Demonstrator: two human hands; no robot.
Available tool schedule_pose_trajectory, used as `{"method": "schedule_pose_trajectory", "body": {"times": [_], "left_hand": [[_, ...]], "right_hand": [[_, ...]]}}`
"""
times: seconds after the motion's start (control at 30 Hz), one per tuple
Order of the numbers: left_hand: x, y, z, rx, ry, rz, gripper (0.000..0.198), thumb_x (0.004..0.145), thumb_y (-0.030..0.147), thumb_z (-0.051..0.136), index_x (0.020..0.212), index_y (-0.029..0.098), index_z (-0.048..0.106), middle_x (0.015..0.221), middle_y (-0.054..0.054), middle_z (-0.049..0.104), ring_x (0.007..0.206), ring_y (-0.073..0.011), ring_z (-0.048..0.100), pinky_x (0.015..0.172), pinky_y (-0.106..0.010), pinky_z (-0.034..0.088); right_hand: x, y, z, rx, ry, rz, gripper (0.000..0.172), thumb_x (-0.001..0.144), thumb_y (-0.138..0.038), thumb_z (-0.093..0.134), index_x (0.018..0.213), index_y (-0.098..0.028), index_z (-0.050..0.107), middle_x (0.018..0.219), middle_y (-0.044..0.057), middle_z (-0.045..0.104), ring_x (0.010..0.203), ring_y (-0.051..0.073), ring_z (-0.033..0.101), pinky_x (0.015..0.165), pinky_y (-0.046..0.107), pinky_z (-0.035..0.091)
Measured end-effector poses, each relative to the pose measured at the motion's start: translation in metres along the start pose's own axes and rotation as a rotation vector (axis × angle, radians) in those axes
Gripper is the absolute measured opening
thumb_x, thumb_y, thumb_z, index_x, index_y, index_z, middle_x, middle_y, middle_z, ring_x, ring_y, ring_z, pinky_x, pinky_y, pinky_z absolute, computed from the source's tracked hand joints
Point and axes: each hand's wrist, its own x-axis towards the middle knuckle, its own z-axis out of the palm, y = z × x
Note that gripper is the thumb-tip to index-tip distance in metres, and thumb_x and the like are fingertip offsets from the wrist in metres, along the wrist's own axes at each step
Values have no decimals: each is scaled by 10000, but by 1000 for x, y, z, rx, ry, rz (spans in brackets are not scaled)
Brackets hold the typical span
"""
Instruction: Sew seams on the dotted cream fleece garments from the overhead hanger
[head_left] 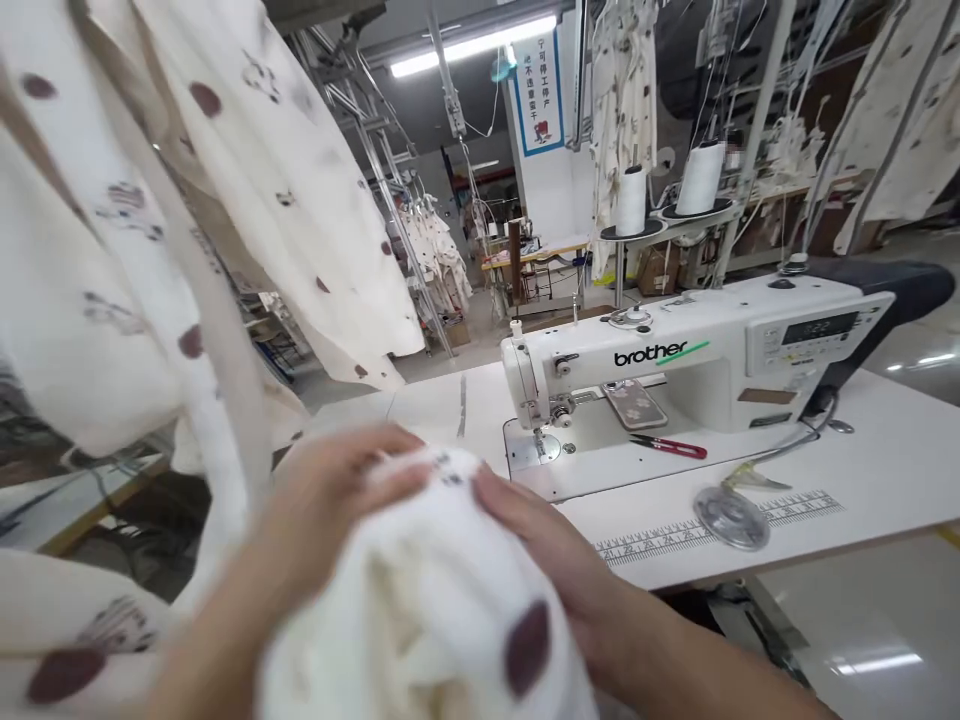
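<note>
Cloth (480, 560), cream with dark spots, lies bunched between the two hands, its bulk hanging below them. The left hand (341, 475) and right hand (544, 535) both grasp its upper part, thumbs toward each other. Its longer extent appears to run downward from the grip. The machine (592, 370) stands beyond the hands and to their right, on the tabletop (892, 440); the right hand is the nearer to its needle (538, 437). Motion blurs the left hand and cloth; the right fingers are largely hidden, and the cloth's lower end is cut off.
</note>
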Motion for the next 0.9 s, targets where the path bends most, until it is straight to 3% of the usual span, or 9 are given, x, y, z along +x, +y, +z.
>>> {"method": "schedule_pose_trajectory", "body": {"times": [0.07, 0.1, 0.17, 0.27, 0.37, 0.47, 0.67, 0.8, 0.9], "left_hand": [[-13, -17, 43, -7, -329, -54, 179, 645, 394, 639, 655, 216, 654, 677, -7, 665, 648, -194, 598, 604, -258, 452], [-21, -26, 63, -50, -385, -65, 171, 688, 373, 602, 703, 210, 651, 728, -19, 669, 699, -200, 601, 643, -269, 458], [-39, -40, 94, -106, -360, -47, 153, 747, 323, 535, 754, 204, 631, 801, -37, 659, 767, -201, 592, 715, -290, 455], [-57, -41, 115, -154, -262, 21, 149, 789, 274, 471, 773, 211, 605, 856, -48, 634, 817, -194, 576, 772, -304, 442], [-63, -29, 117, -170, -229, 41, 138, 800, 270, 464, 798, 230, 596, 866, -36, 633, 828, -188, 571, 776, -307, 438], [-66, -23, 115, -143, -188, -17, 105, 790, 268, 482, 809, 242, 581, 840, -14, 634, 795, -180, 569, 734, -298, 442], [-76, -18, 106, -9, -248, 29, 117, 799, 217, 464, 788, 224, 581, 794, -9, 606, 713, -150, 552, 646, -266, 416], [-80, -16, 99, 28, -285, 169, 185, 806, 154, 425, 823, 224, 595, 814, -33, 577, 712, -148, 534, 627, -265, 409], [-84, -19, 101, -45, -245, 190, 163, 798, 139, 439, 795, 220, 581, 916, -46, 561, 708, -135, 528, 608, -258, 414]], "right_hand": [[-7, 9, -16, -91, 2, 0, 496, 742, -635, 525, 847, -154, 586, 738, 22, 571, 727, 193, 528, 658, 282, 438], [-11, 13, -24, -148, -2, 8, 477, 768, -620, 502, 833, -153, 577, 739, 19, 562, 722, 186, 519, 652, 275, 428], [-21, 18, -39, -266, -28, 41, 453, 819, -590, 444, 778, -153, 556, 707, 11, 536, 687, 172, 500, 617, 262, 406], [-30, 10, -55, -471, 39, -13, 393, 879, -510, 385, 819, -170, 573, 784, 26, 553, 760, 186, 517, 689, 280, 403], [-26, -8, -55, -597, 69, -179, 300, 899, -402, 402, 1095, -229, 550, 1089, 55, 530, 1026, 209, 478, 890, 309, 354], [-19, -19, -46, -590, -33, -189, 248, 887, -342, 441, 1075, -247, 571, 1046, 42, 567, 974, 192, 513, 844, 288, 386], [-13, -23, -45, -570, -97, 5, 157, 833, -320, 518, 758, -187, 551, 670, -23, 552, 641, 119, 514, 577, 215, 389], [-2, -25, -50, -290, -251, 255, 197, 789, -345, 530, 712, -168, 493, 552, -23, 549, 499, 109, 541, 489, 204, 433], [7, -16, -50, -39, -388, 454, 219, 732, -356, 565, 673, -162, 480, 475, -22, 538, 347, 79, 471, 352, 154, 366]]}}
